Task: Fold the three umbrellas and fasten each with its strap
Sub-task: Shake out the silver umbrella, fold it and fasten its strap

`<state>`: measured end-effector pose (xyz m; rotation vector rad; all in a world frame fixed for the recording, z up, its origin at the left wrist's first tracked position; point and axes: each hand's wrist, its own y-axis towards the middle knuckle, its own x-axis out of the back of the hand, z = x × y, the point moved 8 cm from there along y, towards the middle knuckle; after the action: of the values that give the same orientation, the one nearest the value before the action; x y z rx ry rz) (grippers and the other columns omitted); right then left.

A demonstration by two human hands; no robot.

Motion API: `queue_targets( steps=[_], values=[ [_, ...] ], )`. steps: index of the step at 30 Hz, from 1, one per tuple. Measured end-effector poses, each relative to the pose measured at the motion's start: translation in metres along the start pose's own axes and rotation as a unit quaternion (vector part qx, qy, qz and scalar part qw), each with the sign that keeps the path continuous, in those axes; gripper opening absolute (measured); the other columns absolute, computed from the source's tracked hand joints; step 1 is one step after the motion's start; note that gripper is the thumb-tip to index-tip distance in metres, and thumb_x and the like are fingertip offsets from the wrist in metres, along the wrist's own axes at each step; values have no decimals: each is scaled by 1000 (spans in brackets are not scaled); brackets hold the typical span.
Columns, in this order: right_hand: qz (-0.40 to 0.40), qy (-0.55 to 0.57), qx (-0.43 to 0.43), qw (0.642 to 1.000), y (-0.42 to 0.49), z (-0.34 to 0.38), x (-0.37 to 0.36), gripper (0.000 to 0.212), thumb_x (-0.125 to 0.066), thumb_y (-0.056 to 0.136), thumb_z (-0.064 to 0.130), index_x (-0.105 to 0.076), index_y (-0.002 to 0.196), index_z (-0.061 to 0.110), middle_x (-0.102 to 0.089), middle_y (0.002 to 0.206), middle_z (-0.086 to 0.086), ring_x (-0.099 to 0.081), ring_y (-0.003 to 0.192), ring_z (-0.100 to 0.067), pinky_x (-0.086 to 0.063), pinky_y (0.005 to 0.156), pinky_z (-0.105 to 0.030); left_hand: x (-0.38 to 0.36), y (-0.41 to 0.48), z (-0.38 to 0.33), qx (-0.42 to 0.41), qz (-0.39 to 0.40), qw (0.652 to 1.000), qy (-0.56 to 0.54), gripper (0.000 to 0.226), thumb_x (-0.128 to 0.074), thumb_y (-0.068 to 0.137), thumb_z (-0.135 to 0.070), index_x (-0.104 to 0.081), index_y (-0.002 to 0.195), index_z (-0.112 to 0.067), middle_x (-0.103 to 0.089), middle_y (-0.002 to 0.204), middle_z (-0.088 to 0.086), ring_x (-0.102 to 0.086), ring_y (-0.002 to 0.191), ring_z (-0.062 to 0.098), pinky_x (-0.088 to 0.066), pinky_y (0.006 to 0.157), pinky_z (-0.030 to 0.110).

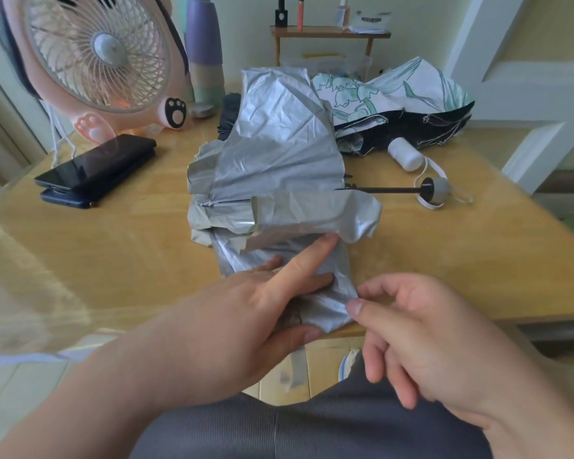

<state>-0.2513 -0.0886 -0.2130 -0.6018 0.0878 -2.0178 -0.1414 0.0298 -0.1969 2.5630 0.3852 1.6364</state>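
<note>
A silver umbrella (279, 150) lies unfolded in the middle of the wooden table (113, 253), its dark shaft and grey handle (436, 188) pointing right. My left hand (246, 309) rests on the near panels of its cloth with the fingers straight, the index finger stretched out under a folded flap. My right hand (421, 329) pinches the cloth's near corner at the table edge between thumb and forefinger. A grey strap (297, 366) hangs below the edge. Behind lies a floral white and black umbrella (401, 104) with a white handle (405, 154). A dark umbrella (229, 117) peeks out behind the silver one.
A pink fan (100, 58) stands at the back left, with two dark phones (96, 170) stacked in front of it. A purple striped vase (204, 48) is beside the fan. A small wooden shelf (328, 33) with bottles is at the back.
</note>
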Motion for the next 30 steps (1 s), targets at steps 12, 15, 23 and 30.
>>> queue_targets(
  steps=[12, 15, 23, 30],
  values=[
    [-168, -245, 169, 940, -20, 40, 24, 33, -66, 90, 42, -64, 66, 19, -59, 48, 1, -51, 42, -17, -38, 43, -27, 13, -15, 4, -31, -16, 999, 13, 68, -41, 101, -45, -4, 158, -49, -55, 140, -32, -52, 132, 1, -47, 100, 29],
    [-143, -291, 362, 874, -20, 68, 1, 19, -68, 90, 30, -74, 72, 27, -62, 65, 11, -59, 66, -11, -46, 57, -25, 20, -10, 1, -25, -47, 999, 0, 72, -48, 100, -37, -8, 158, -46, -62, 126, -36, -66, 111, 1, -53, 86, 29],
    [41, -308, 345, 886, 31, 53, -17, 47, -65, 92, 42, -60, 139, 35, -56, 142, 22, -46, 133, 9, -39, 113, -22, 19, -7, 16, -5, -25, 1000, 3, 85, -72, 91, -38, -16, 155, -49, -65, 131, -21, -65, 116, 7, -56, 91, 37],
    [120, -430, 308, 840, 23, 18, -5, 47, -36, 91, 75, -33, 138, 71, -14, 156, 43, -6, 145, 20, -11, 126, -27, 20, -37, 41, 1, -8, 997, 78, 81, -51, 91, -71, -22, 159, -39, -49, 154, -8, -40, 146, 11, -24, 124, 31]
  ],
)
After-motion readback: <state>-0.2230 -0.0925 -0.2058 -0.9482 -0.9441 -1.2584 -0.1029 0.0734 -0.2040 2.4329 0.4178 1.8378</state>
